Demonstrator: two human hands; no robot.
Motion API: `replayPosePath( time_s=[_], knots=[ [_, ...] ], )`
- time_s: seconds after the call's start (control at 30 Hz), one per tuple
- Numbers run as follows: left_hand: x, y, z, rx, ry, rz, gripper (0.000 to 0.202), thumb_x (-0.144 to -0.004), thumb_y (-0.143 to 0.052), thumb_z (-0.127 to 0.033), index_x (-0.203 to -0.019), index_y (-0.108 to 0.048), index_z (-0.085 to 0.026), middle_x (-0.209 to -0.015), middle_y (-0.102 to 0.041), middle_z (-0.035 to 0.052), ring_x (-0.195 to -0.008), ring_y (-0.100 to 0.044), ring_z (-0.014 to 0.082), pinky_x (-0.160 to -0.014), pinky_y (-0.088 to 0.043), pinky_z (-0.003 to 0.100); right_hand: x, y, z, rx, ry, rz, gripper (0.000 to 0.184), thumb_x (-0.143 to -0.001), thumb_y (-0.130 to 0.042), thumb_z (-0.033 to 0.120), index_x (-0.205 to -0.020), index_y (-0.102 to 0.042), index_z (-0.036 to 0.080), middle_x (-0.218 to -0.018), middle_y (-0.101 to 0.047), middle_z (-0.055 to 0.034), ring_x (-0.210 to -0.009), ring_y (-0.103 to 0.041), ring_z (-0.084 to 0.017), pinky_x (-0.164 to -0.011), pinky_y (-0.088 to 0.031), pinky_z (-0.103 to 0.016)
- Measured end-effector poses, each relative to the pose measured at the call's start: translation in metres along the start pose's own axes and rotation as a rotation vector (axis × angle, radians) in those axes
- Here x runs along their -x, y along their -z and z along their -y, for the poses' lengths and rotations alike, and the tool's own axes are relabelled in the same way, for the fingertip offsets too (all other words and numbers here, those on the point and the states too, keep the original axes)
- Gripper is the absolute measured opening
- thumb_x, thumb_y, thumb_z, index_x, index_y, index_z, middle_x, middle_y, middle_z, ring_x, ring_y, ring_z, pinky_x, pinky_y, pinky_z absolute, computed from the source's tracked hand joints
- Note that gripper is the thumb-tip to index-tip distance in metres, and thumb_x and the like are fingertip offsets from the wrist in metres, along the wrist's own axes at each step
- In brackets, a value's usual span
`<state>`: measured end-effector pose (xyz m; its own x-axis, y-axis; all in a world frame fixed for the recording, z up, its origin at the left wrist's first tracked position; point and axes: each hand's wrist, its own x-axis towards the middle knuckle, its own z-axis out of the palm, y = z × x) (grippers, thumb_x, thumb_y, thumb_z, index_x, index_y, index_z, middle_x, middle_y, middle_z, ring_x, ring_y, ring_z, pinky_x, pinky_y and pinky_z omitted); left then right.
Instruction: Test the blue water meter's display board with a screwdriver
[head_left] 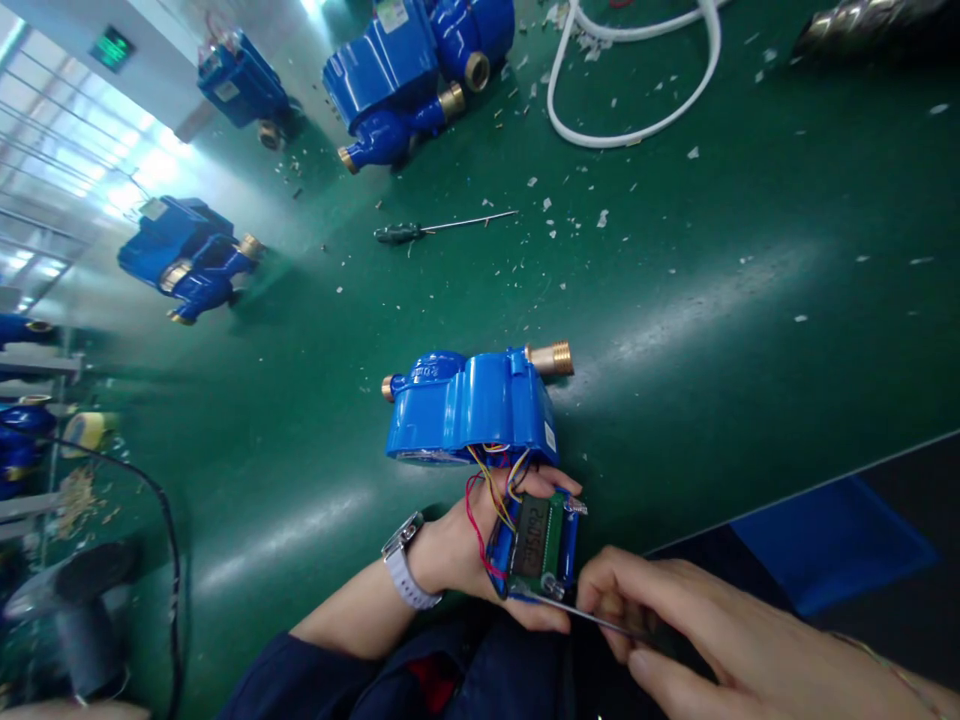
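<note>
The left hand [465, 540] holds the module [532, 540] by the worktop's [675, 350] near edge, its display facing up. The left fingers curl round the module's two sides, one reaching past its near end. A watch [405, 560] is on that wrist.

The right hand [675, 610] is just beside the module, its fingers bent and pinching a thin tool [592, 617], whose grip is mostly hidden. The shaft slants to the module's end closest to the near edge; whether its tip touches, I cannot tell.

Red, yellow and dark wires [480, 505] run from the module to the near side of a blue meter [469, 405]. This meter lies on the worktop just beyond the left hand, a brass end showing at either side.

Farther from the near edge lie a screwdriver [401, 234], white scraps [604, 218] and a looped white cable [637, 140]. More blue meters [382, 70] stand beyond, well apart from the hands. A black cable [174, 560] and a tape roll [86, 432] lie towards the worktop's left edge.
</note>
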<state>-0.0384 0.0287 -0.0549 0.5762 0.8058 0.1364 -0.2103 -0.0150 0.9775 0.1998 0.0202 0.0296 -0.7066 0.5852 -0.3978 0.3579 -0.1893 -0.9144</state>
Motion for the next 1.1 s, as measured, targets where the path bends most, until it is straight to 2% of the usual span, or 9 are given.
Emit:
replayPosePath(
  time_s=[0.03, 0.1, 0.13, 0.2, 0.3, 0.5, 0.63, 0.87, 1.1],
  knots=[
    [0.000, 0.000, -0.002, -0.016, 0.002, 0.016, 0.104, -0.046, -0.098, -0.031, -0.133, -0.041, -0.032, -0.128, -0.056, 0.0109, -0.111, -0.065, 0.0274, -0.096, -0.053, 0.040, 0.003, 0.008, -0.002, -0.058, -0.010, 0.064, 0.044, -0.079, -0.048, 0.003, -0.110, -0.067, 0.028, -0.095, -0.067, 0.0064, -0.084, -0.065, -0.012, -0.076, -0.049, -0.017],
    [-0.002, 0.001, -0.006, -0.042, -0.016, 0.037, 0.102, -0.049, -0.097, -0.031, -0.132, -0.039, -0.031, -0.127, -0.056, 0.0116, -0.112, -0.064, 0.0278, -0.096, -0.053, 0.040, 0.009, 0.021, -0.010, -0.181, -0.023, 0.213, 0.053, -0.089, -0.051, 0.014, -0.134, -0.062, 0.039, -0.112, -0.066, 0.0070, -0.104, -0.062, -0.013, -0.095, -0.045, -0.020],
    [-0.003, 0.001, -0.007, -0.054, -0.029, 0.043, 0.100, -0.050, -0.097, -0.032, -0.132, -0.039, -0.030, -0.126, -0.056, 0.0116, -0.112, -0.064, 0.0282, -0.096, -0.053, 0.041, 0.010, 0.025, -0.015, -0.229, -0.035, 0.272, 0.052, -0.094, -0.051, 0.019, -0.141, -0.058, 0.041, -0.115, -0.066, 0.0061, -0.107, -0.061, -0.013, -0.099, -0.044, -0.022],
    [-0.005, 0.001, -0.008, -0.076, -0.051, 0.049, 0.098, -0.050, -0.097, -0.033, -0.130, -0.040, -0.029, -0.122, -0.058, 0.0113, -0.114, -0.063, 0.0296, -0.097, -0.053, 0.041, 0.011, 0.026, -0.022, -0.282, -0.061, 0.308, 0.046, -0.100, -0.047, 0.027, -0.144, -0.055, 0.039, -0.108, -0.068, 0.0023, -0.096, -0.064, -0.014, -0.089, -0.049, -0.023],
    [-0.006, 0.000, -0.006, -0.090, -0.051, 0.015, 0.097, -0.050, -0.097, -0.035, -0.129, -0.041, -0.029, -0.121, -0.059, 0.0111, -0.115, -0.064, 0.0296, -0.096, -0.053, 0.041, 0.006, 0.015, -0.024, -0.256, -0.068, 0.199, 0.042, -0.101, -0.043, 0.031, -0.138, -0.064, 0.029, -0.086, -0.068, -0.0027, -0.073, -0.063, -0.015, -0.070, -0.052, -0.023],
    [-0.003, -0.006, -0.001, -0.081, -0.053, -0.060, 0.097, -0.043, -0.098, -0.042, -0.123, -0.044, -0.028, -0.122, -0.062, 0.0101, -0.107, -0.068, 0.0268, -0.090, -0.057, 0.037, 0.003, -0.007, -0.011, 0.025, -0.064, -0.086, 0.043, -0.103, -0.053, 0.044, -0.138, -0.064, 0.022, -0.077, -0.062, -0.0055, -0.069, -0.061, -0.019, -0.068, -0.056, -0.027],
    [0.000, -0.011, 0.001, -0.094, -0.013, -0.135, 0.096, -0.042, -0.098, -0.038, -0.121, -0.045, -0.027, -0.128, -0.060, 0.0119, -0.104, -0.070, 0.0270, -0.087, -0.058, 0.037, 0.009, -0.016, -0.009, 0.097, -0.029, -0.139, 0.044, -0.103, -0.052, 0.045, -0.139, -0.063, 0.022, -0.079, -0.062, -0.0061, -0.069, -0.062, -0.019, -0.069, -0.057, -0.027],
    [0.000, -0.010, -0.005, -0.075, 0.048, -0.124, 0.087, -0.044, -0.098, -0.037, -0.114, -0.048, -0.024, -0.127, -0.060, 0.0125, -0.109, -0.068, 0.0295, -0.090, -0.056, 0.041, 0.011, -0.023, -0.002, 0.188, 0.018, -0.216, 0.044, -0.103, -0.053, 0.044, -0.140, -0.062, 0.021, -0.085, -0.065, -0.0071, -0.074, -0.065, -0.020, -0.070, -0.058, -0.026],
    [0.001, -0.009, 0.005, -0.128, -0.058, -0.123, 0.093, -0.039, -0.097, -0.048, -0.111, -0.043, -0.025, -0.115, -0.063, 0.0085, -0.106, -0.068, 0.0286, -0.094, -0.054, 0.042, 0.013, -0.031, -0.004, 0.247, 0.072, -0.255, 0.043, -0.103, -0.054, 0.036, -0.142, -0.058, 0.021, -0.092, -0.068, -0.0078, -0.078, -0.068, -0.021, -0.070, -0.059, -0.024]
  ],
)
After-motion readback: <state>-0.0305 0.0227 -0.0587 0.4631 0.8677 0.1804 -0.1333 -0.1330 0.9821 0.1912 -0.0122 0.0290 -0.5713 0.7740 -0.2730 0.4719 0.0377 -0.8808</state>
